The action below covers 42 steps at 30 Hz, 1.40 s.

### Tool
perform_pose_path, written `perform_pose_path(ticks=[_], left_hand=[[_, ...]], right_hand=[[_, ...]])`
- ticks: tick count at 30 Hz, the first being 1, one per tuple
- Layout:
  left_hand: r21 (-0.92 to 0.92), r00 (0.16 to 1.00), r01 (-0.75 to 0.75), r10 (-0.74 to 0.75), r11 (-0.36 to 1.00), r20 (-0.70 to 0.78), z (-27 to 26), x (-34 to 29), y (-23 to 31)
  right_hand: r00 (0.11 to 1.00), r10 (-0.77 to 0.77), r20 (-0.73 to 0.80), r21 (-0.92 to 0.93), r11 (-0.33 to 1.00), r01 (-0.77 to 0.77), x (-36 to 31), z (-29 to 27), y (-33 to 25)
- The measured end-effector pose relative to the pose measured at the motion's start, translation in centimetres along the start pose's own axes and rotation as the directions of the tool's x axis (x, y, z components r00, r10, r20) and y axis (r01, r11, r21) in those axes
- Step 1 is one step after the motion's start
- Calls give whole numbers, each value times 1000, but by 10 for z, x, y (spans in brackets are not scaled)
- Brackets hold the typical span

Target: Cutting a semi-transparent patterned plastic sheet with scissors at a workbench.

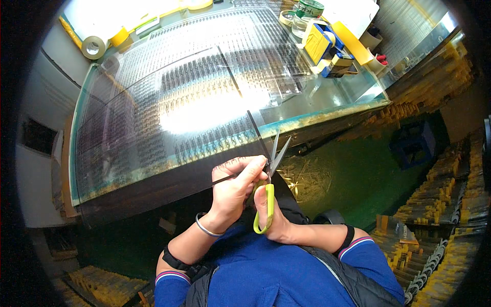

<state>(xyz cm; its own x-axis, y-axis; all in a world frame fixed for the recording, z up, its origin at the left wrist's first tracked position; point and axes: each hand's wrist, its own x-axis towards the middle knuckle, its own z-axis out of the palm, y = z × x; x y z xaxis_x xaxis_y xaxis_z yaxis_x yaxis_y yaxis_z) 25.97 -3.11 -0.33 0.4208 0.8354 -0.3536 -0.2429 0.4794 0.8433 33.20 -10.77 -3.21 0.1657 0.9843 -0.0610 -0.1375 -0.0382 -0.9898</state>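
My left hand (pixel 230 189) pinches the near right corner of a large see-through film sheet (pixel 204 146), thumb against curled fingers. Rows of small dark printed marks cover this film, and a black strip runs along its right side. It lies partly over a glass tabletop (pixel 327 100), with its near edge hanging past the front. Just right of that corner, my right hand (pixel 276 220) grips a pair of scissors (pixel 270 202) by lime-green handles. Their blades point away from me and stand apart, close to my left fingertips. Glare hides part of the print.
At the table's back right stand a blue tape dispenser (pixel 340 62), a yellow card (pixel 353 41) and a jar with a green label (pixel 310 10). Tape rolls (pixel 85 48) sit at the back left. Racks with yellow-edged pieces (pixel 434 194) flank the green floor (pixel 358 174) on the right.
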Motion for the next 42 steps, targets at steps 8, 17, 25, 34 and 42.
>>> perform_pose_path(ticks=[8, 17, 25, 34, 42], left_hand=[[30, 999, -40, 39, 999, 34, -4, 0, -1], [65, 996, -79, 75, 995, 57, -13, -3, 7], [82, 995, -49, 41, 995, 93, -24, -7, 10], [91, 988, -59, 45, 994, 149, -26, -8, 9], [71, 992, -5, -4, 997, 127, -24, -11, 8]], right_hand=[[995, -98, -9, -49, 994, 97, -3, -1, 13], [990, 123, 73, 40, 991, -126, -15, -16, 0], [978, 174, 111, -254, 957, -142, -19, -35, -16], [969, 228, 97, -363, 915, -179, -21, -42, -27], [977, 208, 44, -383, 907, -176, -21, -43, -24]])
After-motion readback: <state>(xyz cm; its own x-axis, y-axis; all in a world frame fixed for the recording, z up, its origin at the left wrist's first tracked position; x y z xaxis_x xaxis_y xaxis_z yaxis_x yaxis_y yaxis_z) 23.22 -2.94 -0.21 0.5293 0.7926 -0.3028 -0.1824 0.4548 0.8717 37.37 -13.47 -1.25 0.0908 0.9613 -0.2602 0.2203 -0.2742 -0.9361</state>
